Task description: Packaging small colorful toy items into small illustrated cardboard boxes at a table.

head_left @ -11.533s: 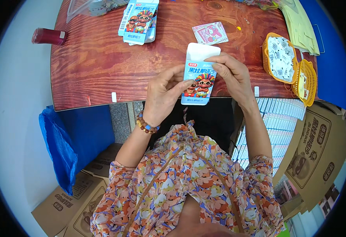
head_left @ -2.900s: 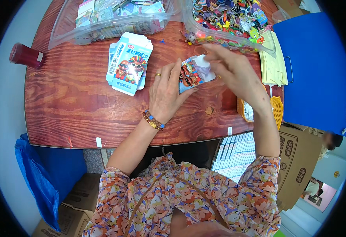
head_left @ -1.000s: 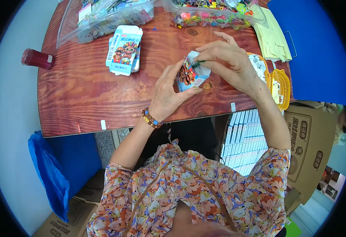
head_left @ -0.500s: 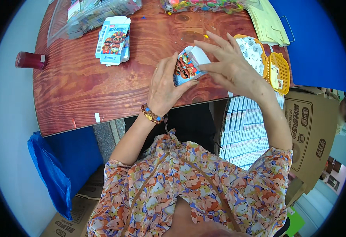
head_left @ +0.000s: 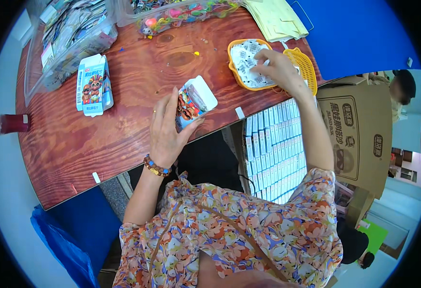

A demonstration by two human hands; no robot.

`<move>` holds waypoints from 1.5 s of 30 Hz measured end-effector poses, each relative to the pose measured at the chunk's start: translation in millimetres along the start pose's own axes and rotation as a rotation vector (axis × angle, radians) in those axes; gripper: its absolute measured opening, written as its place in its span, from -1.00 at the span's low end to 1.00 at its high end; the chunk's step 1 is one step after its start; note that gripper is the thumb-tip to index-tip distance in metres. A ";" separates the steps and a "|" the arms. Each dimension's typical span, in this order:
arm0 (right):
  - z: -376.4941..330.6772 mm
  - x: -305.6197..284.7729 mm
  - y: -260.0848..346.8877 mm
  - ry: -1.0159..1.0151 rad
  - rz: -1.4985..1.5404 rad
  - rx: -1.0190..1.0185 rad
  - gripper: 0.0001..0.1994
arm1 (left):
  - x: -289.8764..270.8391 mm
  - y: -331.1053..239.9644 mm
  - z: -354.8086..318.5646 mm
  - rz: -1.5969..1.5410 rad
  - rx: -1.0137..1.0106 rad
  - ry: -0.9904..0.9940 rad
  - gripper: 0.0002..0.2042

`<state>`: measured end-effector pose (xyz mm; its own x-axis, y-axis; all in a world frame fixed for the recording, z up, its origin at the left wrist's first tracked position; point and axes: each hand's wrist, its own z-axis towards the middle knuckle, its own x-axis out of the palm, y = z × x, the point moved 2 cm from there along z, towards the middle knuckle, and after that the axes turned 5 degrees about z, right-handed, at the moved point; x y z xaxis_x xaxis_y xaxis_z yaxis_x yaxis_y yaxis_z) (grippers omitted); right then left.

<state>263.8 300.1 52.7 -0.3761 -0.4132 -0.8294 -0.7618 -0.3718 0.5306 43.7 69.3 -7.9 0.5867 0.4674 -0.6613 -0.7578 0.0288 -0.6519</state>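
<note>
The hands are apart. The left hand point(head_left: 167, 129) clamps a small light-blue printed card box point(head_left: 186, 112) near the front of the reddish wooden desk point(head_left: 138, 96), thumb opposite fingers, seemingly so its mouth is left unblocked toward one o'clock. At the box's two o'clock, within easy reach, the right hand point(head_left: 281, 72) has its fingers at white printed sachets point(head_left: 243, 56) in an orange plastic basket point(head_left: 231, 62); whether they pinch one, I cannot tell.

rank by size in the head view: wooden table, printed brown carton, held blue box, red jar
Largest first:
Wooden table
Printed brown carton
Held blue box, partly covered by the left hand
Red jar
</note>
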 end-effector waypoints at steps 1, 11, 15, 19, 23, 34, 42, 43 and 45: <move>0.3 10.3 -0.3 -0.048 -0.066 -0.028 -0.83 | 1.8 -1.4 0.0 0.003 -0.004 0.021 -0.17; 5.7 8.1 -15.6 0.017 0.300 -0.007 -0.88 | -0.5 3.8 0.3 -0.042 -0.070 0.058 -0.15; 5.4 -0.8 -22.1 0.030 0.561 -0.002 -0.90 | 1.0 4.3 1.3 -0.042 -0.047 0.049 -0.15; 4.4 -4.2 -19.9 -0.011 0.685 0.003 -0.91 | 5.2 -0.6 5.9 0.050 0.043 0.064 -0.15; 8.3 -1.2 -19.6 -0.070 0.653 0.005 -0.90 | 9.9 -10.2 14.3 0.079 0.077 0.070 -0.17; -30.4 8.8 61.9 0.214 0.720 -0.072 -0.94 | 18.5 -10.9 25.3 0.169 0.113 -0.012 -0.19; -19.8 48.3 80.4 0.140 0.209 -0.491 -0.92 | 18.0 -18.0 22.2 0.106 0.124 0.003 -0.18; -21.4 51.4 77.9 0.140 0.208 -0.489 -0.92 | 18.8 -18.3 22.1 0.076 0.104 0.013 -0.18; -27.4 57.6 74.6 0.000 -0.040 -0.714 -0.87 | 20.1 -14.4 20.3 0.054 0.090 0.017 -0.18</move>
<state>199.8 225.8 49.3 -0.3550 -0.3882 -0.8505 -0.2437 -0.8399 0.4851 60.7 96.2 -4.3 0.5488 0.4553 -0.7010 -0.8103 0.0836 -0.5801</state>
